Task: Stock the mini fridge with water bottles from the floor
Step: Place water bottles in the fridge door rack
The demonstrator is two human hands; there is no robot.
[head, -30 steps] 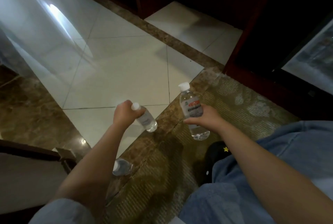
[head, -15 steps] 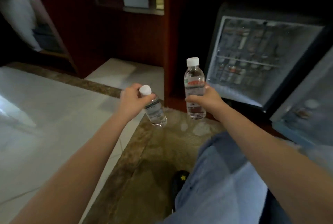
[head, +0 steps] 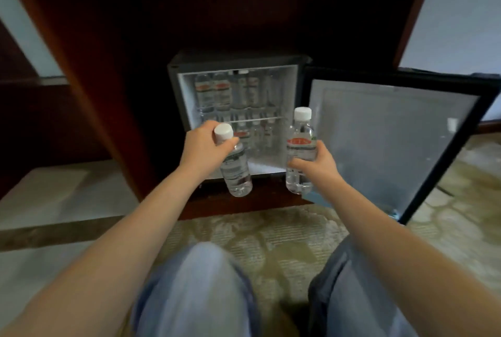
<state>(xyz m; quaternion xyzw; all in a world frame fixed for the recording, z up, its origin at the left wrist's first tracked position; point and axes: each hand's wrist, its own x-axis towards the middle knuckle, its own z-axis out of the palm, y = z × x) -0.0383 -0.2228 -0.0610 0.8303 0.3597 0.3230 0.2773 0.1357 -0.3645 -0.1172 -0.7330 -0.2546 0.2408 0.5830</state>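
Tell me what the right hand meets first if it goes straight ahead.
Likely the back wall of the mini fridge: the right hand and its bottle face the lower compartment's bare right end, beside stocked bottles. Depth unclear.

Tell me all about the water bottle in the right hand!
The right bottle is clear plastic with water inside, a white cap on top and a label with a red band. It is held upright in the air in front of the open mini fridge. The right hand grips its middle, fingers curled round it. Nothing else touches it.
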